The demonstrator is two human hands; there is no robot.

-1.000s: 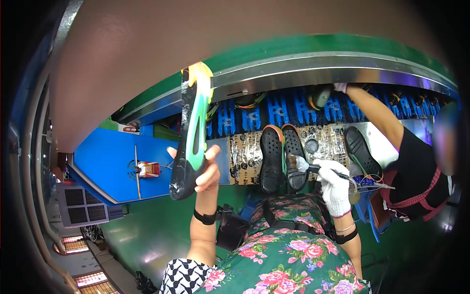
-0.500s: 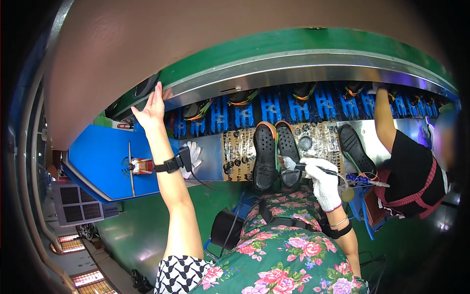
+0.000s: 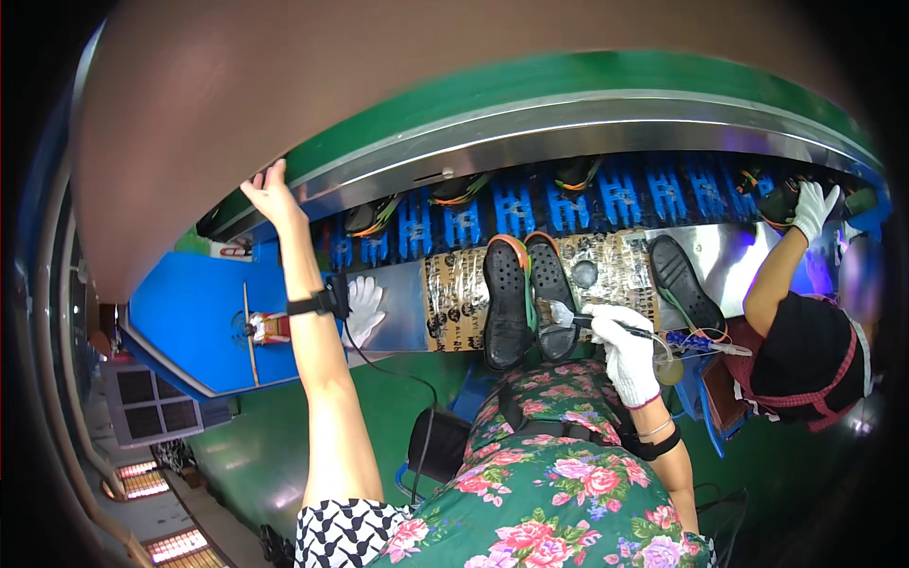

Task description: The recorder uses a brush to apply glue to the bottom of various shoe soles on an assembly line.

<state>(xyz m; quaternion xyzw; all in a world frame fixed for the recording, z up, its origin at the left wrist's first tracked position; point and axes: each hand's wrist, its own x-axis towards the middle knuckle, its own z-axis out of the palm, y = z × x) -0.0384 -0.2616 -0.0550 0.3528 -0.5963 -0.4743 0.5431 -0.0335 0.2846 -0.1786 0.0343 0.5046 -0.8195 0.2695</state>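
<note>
My right hand (image 3: 623, 355), in a white knit glove, is closed around the dark handle of a brush (image 3: 566, 315). Its pale bristles touch the inner face of a black perforated shoe sole (image 3: 551, 289). Close on its left lies a matching sole (image 3: 506, 312) with an orange toe edge. My bare left hand (image 3: 272, 197) is stretched far up left to the edge of the machine housing (image 3: 350, 185). Its thumb and fingers are apart, with the tips partly cut off by a blurred brown shape; nothing shows in it.
Taped cardboard (image 3: 450, 303) lies under the soles. Another black sole (image 3: 686, 289) rests to the right. Beyond the bench runs a conveyor of blue racks (image 3: 516, 210) bearing shoe uppers (image 3: 457, 189). A white glove (image 3: 364, 308) lies left; at right, a co-worker's gloved hand (image 3: 812, 210) is by a dark shoe.
My left hand has moved slightly left and its fingers now look less spread. My right hand and brush have barely shifted. The co-worker's arm has swung right, and the racks have shifted.
</note>
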